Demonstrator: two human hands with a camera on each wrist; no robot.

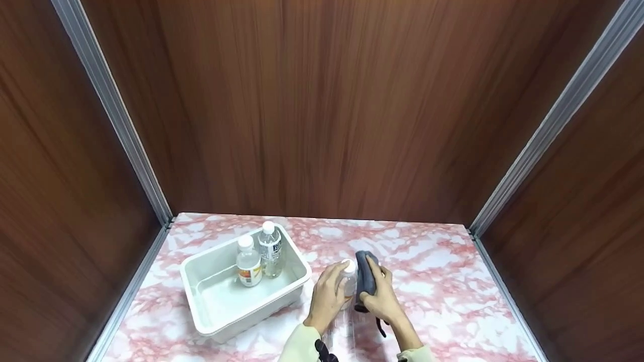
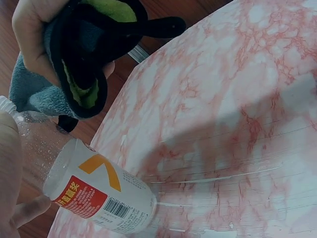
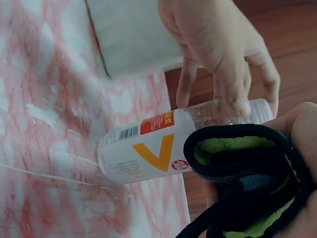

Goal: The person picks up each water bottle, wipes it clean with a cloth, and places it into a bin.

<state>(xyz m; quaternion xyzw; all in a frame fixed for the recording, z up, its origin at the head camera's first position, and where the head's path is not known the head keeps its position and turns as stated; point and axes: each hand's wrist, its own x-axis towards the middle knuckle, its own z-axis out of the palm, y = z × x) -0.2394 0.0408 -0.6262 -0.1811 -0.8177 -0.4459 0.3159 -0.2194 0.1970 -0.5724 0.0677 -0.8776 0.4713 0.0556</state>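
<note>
A clear plastic bottle (image 1: pixel 349 284) with a white cap and a white label stands upright on the table. My left hand (image 1: pixel 326 296) holds it near the top, fingers around the neck and cap. The label (image 3: pixel 153 148) shows a large orange V-shaped mark and a red patch in the right wrist view. Close on the bottle's right, my right hand (image 1: pixel 382 301) grips a folded grey-blue cloth (image 1: pixel 365 274). Black edging, a green inner side and a dark strap (image 2: pixel 161 28) of the cloth show in the left wrist view. Droplets dot the bottle's upper wall (image 2: pixel 42 141).
Left of the hands sits a white plastic bin (image 1: pixel 234 327). Inside it stand two capped bottles, a labelled one (image 1: pixel 248 264) and a taller one (image 1: pixel 271 251) behind. The marbled pink-and-white tabletop (image 1: pixel 432 261) is bounded by brown wood-grain panels (image 1: pixel 322 110) with metal corner rails.
</note>
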